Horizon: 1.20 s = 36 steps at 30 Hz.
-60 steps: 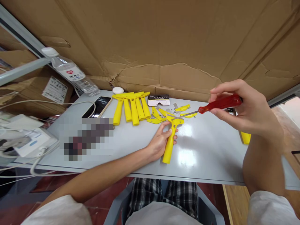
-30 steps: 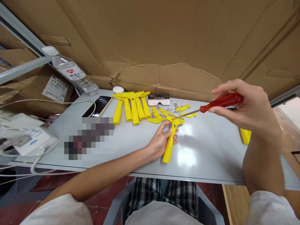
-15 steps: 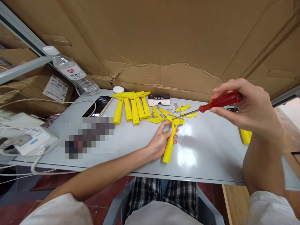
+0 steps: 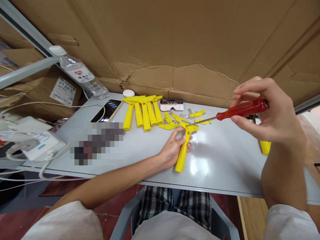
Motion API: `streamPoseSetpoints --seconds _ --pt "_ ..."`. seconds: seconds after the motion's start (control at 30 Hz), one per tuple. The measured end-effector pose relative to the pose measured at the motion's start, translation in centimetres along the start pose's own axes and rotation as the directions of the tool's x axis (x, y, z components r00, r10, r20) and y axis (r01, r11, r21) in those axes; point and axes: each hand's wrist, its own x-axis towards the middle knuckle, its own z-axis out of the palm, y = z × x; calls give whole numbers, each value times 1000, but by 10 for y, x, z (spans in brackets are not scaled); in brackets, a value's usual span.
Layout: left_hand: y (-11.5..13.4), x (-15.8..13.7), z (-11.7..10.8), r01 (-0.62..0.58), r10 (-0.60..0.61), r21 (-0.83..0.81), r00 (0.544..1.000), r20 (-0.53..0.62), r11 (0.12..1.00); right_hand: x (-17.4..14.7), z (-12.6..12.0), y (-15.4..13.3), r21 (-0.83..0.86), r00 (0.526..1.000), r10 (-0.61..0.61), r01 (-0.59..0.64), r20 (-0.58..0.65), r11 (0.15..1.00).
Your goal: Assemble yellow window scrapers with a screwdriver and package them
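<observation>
My left hand (image 4: 173, 149) is closed around the yellow scraper (image 4: 183, 155), a T-shaped plastic tool with a round handle, its head pointing away from me. My right hand (image 4: 271, 111) holds a screwdriver (image 4: 242, 109) with a red handle, the butt near the palm and the thumb along its lower side. Some of its fingers are lifted off the handle. The metal shaft slants down leftward and its tip meets the scraper's head. Beyond that head lie several loose yellow cover pieces (image 4: 197, 113), with small screws and thin metal blades scattered among them.
Several other yellow scrapers (image 4: 144, 115) lie in a row, beside a small black-and-white box (image 4: 171, 105). Leftward are a phone (image 4: 107, 110), a plastic bottle (image 4: 81, 73), a white power strip (image 4: 45, 145) and cables. Cardboard (image 4: 175, 43) stands along the table's back. Another yellow piece (image 4: 265, 147) is partly behind my right arm.
The view has shifted slightly. My right hand's fingers have spread a little on the red handle, and the handle looks turned. The screwdriver tip stays at the scraper's head; my left hand keeps its hold.
</observation>
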Motion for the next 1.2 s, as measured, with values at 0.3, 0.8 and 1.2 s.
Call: streamPoseSetpoints --seconds 0.3,0.8,1.2 --pt "-1 1 0 -2 2 -12 1000 -7 1000 1 -4 -1 -131 998 -18 11 -55 991" --pt "1 -2 2 8 -8 -13 1000 -8 1000 -1 1 -5 50 999 33 -33 11 998" --pt "1 -1 3 -1 1 0 1000 -22 1000 -4 4 -4 66 997 75 -73 -15 995"
